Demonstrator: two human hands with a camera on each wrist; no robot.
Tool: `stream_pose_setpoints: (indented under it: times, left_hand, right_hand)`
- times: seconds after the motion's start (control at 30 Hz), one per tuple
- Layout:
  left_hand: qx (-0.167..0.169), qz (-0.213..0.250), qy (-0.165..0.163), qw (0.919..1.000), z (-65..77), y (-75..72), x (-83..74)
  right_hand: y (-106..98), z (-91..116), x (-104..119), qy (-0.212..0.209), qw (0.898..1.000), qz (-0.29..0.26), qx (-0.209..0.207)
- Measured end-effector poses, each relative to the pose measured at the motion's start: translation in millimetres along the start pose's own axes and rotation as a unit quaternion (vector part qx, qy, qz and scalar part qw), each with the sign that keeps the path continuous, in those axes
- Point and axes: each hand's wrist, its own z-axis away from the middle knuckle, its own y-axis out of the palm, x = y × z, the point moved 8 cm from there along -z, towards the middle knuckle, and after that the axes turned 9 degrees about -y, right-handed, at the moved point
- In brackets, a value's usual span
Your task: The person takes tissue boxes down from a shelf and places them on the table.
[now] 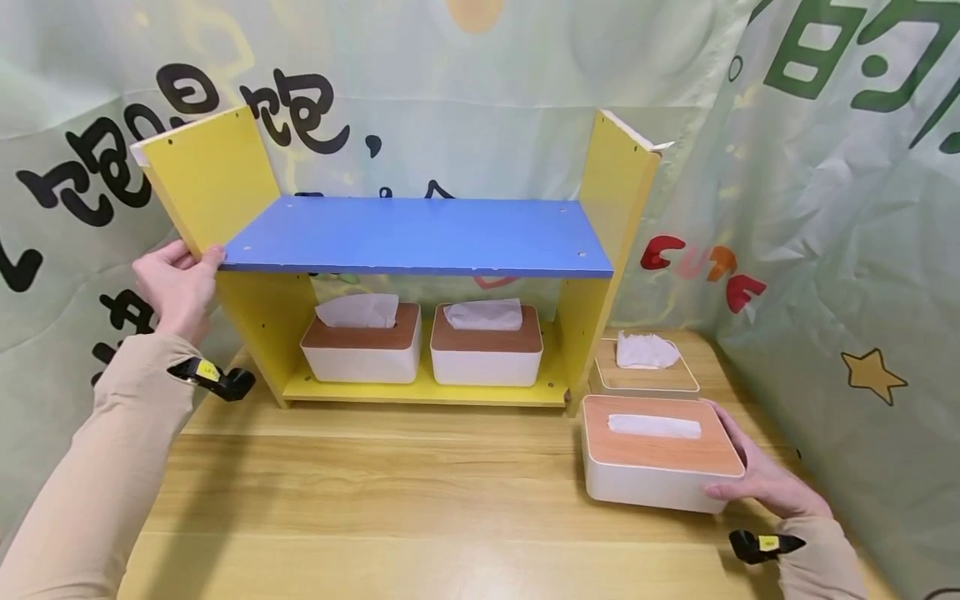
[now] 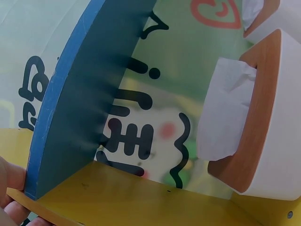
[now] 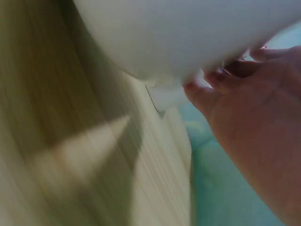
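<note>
My left hand (image 1: 178, 283) grips the left side panel of a yellow and blue shelf unit (image 1: 420, 237), its thumb at the corner of the blue board. In the left wrist view, fingers (image 2: 16, 212) wrap that panel's yellow edge. A white tissue box (image 1: 652, 486) with a wood-look lid is held by its right end in my right hand (image 1: 772, 479), thumb on the front wall. The right wrist view shows the box close over the table, blurred. Inside the lower compartment, a left tissue box (image 1: 360, 364) and a right tissue box (image 1: 486, 367) stand side by side.
Behind the held box, another tissue box (image 1: 648, 377) with a lighter lid rests on the wooden table (image 1: 375, 492), right of the shelf unit. A printed cloth (image 1: 825, 250) hangs along the back and right side of the table.
</note>
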Motion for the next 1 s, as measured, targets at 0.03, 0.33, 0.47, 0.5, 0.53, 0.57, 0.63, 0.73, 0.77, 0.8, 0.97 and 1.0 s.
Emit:
stream_pose_setpoints:
  times: [0.03, 0.33, 0.47, 0.5, 0.53, 0.57, 0.63, 0.73, 0.77, 0.8, 0.97, 1.0]
  left_hand:
    - [0.001, -0.001, 0.0, 1.0, 0.0, 0.4, -0.1]
    - [0.001, 0.01, 0.001, 1.0, -0.1, 0.6, -0.6]
    - [0.001, 0.002, 0.002, 1.0, 0.2, 1.3, -1.4]
    - [0.001, 0.003, 0.002, 1.0, 0.2, 1.6, -1.5]
    - [0.002, 0.004, 0.002, 1.0, 0.1, 1.8, -1.5]
    - [0.003, 0.005, 0.001, 1.0, 0.1, 2.0, -1.4]
    - [0.004, 0.011, 0.0, 0.9999, 0.2, 2.0, -1.2]
    - [0.007, 0.02, -0.001, 0.9998, 0.8, 1.9, -1.2]
    - [0.009, 0.024, 0.0, 0.9997, 1.0, 2.0, -1.4]
    - [0.01, 0.025, 0.001, 0.9996, 1.4, 2.0, -1.7]
    - [0.014, 0.029, -0.002, 0.9995, 1.7, 2.5, -0.5]
    - [0.013, 0.028, -0.005, 0.9995, 1.7, 2.4, 0.3]
  right_hand:
    - [-2, 1, 0, 0.003, 1.0, 0.016, 0.005]
    - [-21, 6, -5, 0.018, 0.996, 0.083, 0.04]
    - [-25, 9, -12, 0.021, 0.996, 0.057, 0.06]
    - [-26, 10, -13, 0.017, 0.997, 0.049, 0.065]
    - [-26, 11, -13, 0.011, 0.997, 0.042, 0.069]
    - [-27, 11, -14, 0.008, 0.997, 0.034, 0.071]
    - [-27, 13, -14, -0.004, 0.997, 0.023, 0.078]
    - [-27, 13, -16, -0.012, 0.996, 0.0, 0.087]
    - [-27, 14, -17, -0.011, 0.996, -0.007, 0.088]
    - [-27, 14, -18, -0.01, 0.996, -0.011, 0.09]
    - [-30, 17, -25, 0.015, 0.996, -0.02, 0.09]
    - [-31, 18, -26, 0.019, 0.996, -0.02, 0.09]
